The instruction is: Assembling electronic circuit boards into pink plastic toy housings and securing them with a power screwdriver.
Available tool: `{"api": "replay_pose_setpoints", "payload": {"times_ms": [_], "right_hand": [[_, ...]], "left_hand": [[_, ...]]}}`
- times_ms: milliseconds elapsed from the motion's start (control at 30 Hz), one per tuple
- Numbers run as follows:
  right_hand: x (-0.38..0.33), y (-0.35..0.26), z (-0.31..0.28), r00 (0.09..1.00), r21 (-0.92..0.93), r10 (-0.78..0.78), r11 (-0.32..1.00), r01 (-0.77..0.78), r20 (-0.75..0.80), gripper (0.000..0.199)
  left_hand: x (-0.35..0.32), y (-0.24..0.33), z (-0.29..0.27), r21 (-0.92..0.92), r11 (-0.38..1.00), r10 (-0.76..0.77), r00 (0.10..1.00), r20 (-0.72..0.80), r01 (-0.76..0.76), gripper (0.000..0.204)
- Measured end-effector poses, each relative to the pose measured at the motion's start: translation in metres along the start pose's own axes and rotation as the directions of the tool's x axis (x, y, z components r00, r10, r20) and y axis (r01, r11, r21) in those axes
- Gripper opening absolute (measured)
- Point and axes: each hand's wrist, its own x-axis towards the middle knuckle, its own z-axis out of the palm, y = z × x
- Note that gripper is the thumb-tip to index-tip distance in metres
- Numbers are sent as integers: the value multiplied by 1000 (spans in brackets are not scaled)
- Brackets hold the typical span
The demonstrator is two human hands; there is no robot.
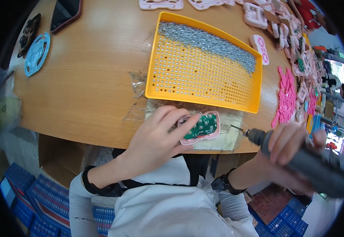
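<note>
A small pink plastic shell with a green circuit board inside lies near the table's front edge. My left hand grips it from the left, fingers bent over the board and covering part of it. In my right hand is a dark grey electric screwdriver, its thin bit pointing left toward the shell but apart from it. Just beyond the shell stands a yellow perforated tray. Silvery screws are heaped along its far side, and many of its holes hold screws.
A pale taped patch is under the shell. To the right are bright pink plastic parts and a pile of pale pink housings. A phone and a light blue plastic part lie far left. Blue trays stand below the table.
</note>
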Motion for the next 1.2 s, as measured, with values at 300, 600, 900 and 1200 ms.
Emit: {"api": "replay_pose_setpoints", "payload": {"times_ms": [300, 600, 900, 1200], "right_hand": [[-23, 22, -43, 746, -116, 20, 985, -130, -665, 94], [-23, 22, -48, 811, -211, 46, 956, -206, -584, 83], [-27, 23, -42, 833, -270, 28, 939, -211, -553, 86], [-26, 27, -40, 824, -276, 27, 936, -220, -565, 82]], "left_hand": [[-2, 16, -31, -841, 528, -258, 966, -22, 122, 59], [1, 62, -54, -929, 370, -369, 918, -144, 3, 76], [-6, 94, -58, -885, 454, -356, 891, -282, -99, 69], [6, 106, -61, -636, 720, -56, 891, -451, -277, 79]]}}
